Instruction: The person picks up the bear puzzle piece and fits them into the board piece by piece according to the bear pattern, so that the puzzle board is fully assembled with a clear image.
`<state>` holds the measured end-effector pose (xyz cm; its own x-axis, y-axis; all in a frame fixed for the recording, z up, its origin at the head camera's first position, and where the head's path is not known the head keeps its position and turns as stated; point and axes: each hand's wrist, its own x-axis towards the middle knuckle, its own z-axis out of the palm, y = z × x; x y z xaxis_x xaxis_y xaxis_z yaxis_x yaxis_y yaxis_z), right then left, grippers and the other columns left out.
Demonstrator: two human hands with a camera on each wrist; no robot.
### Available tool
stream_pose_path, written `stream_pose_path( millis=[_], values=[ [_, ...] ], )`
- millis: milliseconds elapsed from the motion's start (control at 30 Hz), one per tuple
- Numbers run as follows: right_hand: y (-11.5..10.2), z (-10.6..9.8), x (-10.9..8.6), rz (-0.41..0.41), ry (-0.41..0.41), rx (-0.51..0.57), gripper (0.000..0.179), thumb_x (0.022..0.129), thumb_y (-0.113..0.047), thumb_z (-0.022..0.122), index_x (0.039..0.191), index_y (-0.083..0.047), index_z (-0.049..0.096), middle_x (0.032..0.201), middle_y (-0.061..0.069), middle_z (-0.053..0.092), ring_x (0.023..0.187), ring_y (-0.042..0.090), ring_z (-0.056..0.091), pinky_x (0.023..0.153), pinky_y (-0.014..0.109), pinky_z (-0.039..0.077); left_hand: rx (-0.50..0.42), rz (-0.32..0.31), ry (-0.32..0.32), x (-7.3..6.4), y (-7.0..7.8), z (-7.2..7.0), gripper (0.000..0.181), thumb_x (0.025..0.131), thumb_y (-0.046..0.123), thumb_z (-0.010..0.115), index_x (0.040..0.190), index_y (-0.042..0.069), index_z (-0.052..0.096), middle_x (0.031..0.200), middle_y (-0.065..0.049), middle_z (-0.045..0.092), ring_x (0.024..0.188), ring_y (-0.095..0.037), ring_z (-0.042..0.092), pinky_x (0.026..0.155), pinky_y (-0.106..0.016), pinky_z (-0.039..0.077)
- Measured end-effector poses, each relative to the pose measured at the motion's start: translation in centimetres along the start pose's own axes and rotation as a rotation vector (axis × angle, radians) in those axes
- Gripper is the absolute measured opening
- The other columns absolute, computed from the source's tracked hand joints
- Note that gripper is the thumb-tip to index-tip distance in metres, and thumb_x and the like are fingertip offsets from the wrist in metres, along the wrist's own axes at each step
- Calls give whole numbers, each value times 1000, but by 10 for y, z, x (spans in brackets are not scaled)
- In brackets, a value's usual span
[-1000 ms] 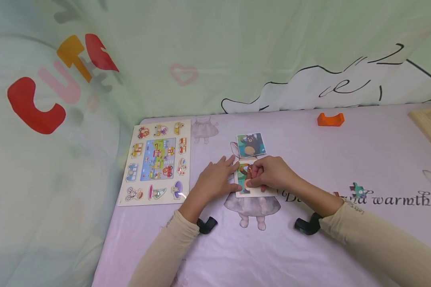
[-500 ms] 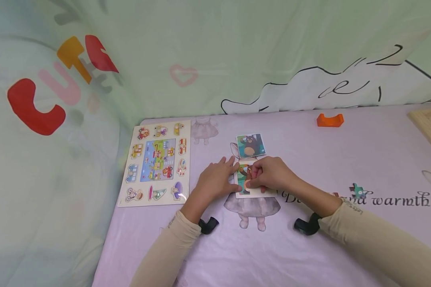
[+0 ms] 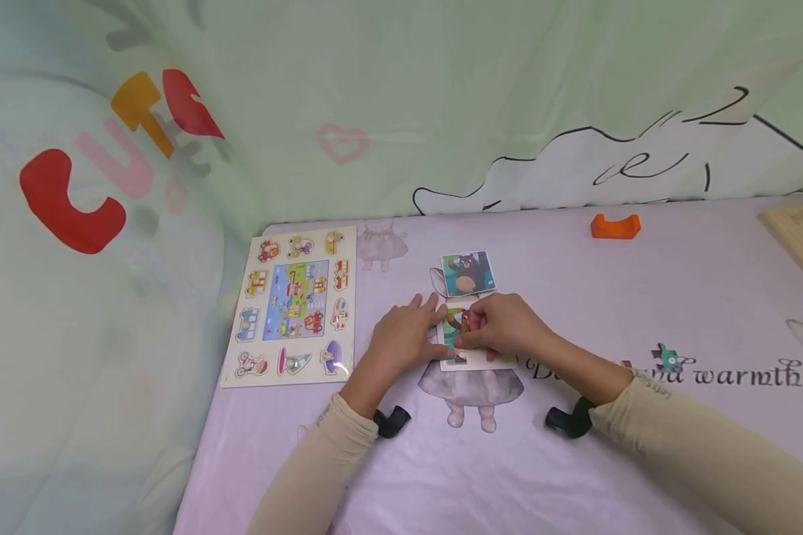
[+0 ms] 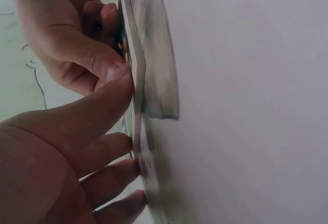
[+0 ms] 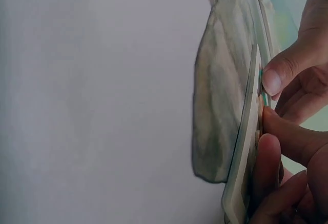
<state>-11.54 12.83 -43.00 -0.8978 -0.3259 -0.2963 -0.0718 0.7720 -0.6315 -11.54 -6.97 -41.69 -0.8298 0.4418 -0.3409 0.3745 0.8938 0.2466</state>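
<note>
In the head view, a small pale puzzle board (image 3: 471, 365) with bear picture pieces lies on the cloth. My left hand (image 3: 401, 338) rests along its left side, fingers spread, the thumb pressing near the lower-left picture. The right hand (image 3: 508, 323) pinches a bear puzzle piece (image 3: 465, 318) low over the board; the fingers hide much of it and the board's right part. Just above lies a square bear card (image 3: 468, 275). From the left wrist, the board's edge (image 4: 137, 65) appears side-on, with the left thumb against it. An orange-brown edge of a piece (image 5: 261, 114) shows beneath the right fingertips.
A large vehicle peg puzzle (image 3: 274, 380) lies to the left. An orange notched block (image 3: 616, 227) stands at the back. To the right are a teal puzzle piece (image 3: 669, 358) and a wooden frame (image 3: 796, 238). Black curved parts (image 3: 567, 422) show beside the wrists.
My right fingertips and thumb have shifted slightly left and down over the bear piece. The left hand stays on the board with hardly any movement.
</note>
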Motion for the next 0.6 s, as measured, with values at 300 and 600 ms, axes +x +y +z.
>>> stream_pose_path(
  millis=[300, 600],
  values=[
    [-5, -3, -1, 0, -27, -18, 36, 81, -33, 86, 67, -14, 59, 54, -3, 58, 47, 14, 60, 52, 28, 37, 50, 12, -18, -1, 1, -2, 87, 82, 59, 78, 155, 25, 45, 166, -1, 34, 154, -24, 32, 119, -47, 36],
    [-5, -7, 0, -5, -74, 8, 35, 80, -31, 87, 69, -13, 60, 58, -1, 60, 48, 13, 63, 55, 28, 41, 50, -18, -29, 0, 4, -3, 86, 82, 55, 80, 154, 26, 46, 166, -1, 34, 153, -23, 34, 120, -46, 36]
  ],
)
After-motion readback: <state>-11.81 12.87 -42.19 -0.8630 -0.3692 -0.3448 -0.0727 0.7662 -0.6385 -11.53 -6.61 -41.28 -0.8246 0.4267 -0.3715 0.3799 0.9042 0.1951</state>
